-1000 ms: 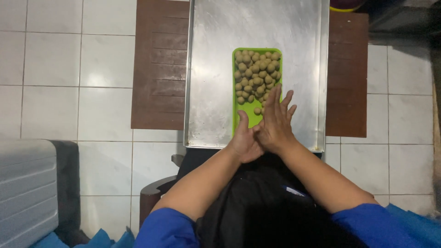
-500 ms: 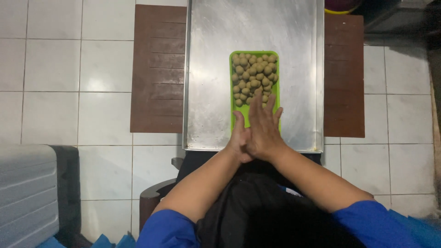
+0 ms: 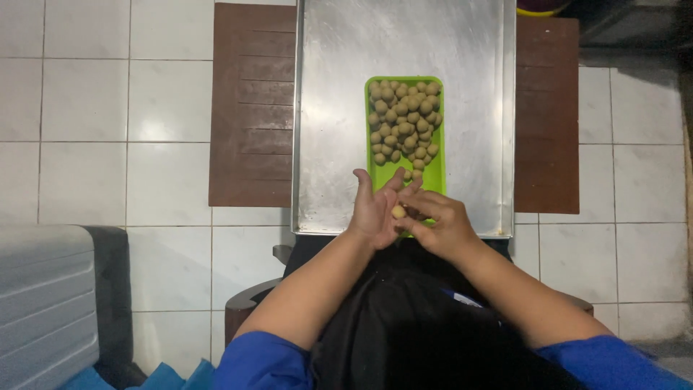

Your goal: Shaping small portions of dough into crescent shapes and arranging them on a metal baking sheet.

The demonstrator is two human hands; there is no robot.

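The white tiled floor (image 3: 86, 108) filled the view, with a grey ribbed case (image 3: 40, 303) at lower left. A brown slatted wooden table (image 3: 253, 108) stood on the floor. On it lay a long steel tray (image 3: 332, 108), running away from the person and overhanging the near edge of the table. Inside the steel tray, right of centre, sat a green rectangular tray (image 3: 433, 170). A heap of small tan dough balls (image 3: 403, 119) covered its far and middle part; the near end was mostly bare green.

Both forearms reached forward from blue sleeves (image 3: 263, 361) and met over the near edge of the steel tray, just short of the green tray. The left hand (image 3: 374, 209) was held palm up and slightly cupped, fingers extended toward the heap, thumb raised at the left side. Its grip was open. The right hand (image 3: 440, 220) was turned knuckles up, wrist bent inward, fingers curled toward the left palm. Its fingertip grip was nearly closed on a single dough ball (image 3: 398, 211), which sat between those fingertips and the left palm, touching both.
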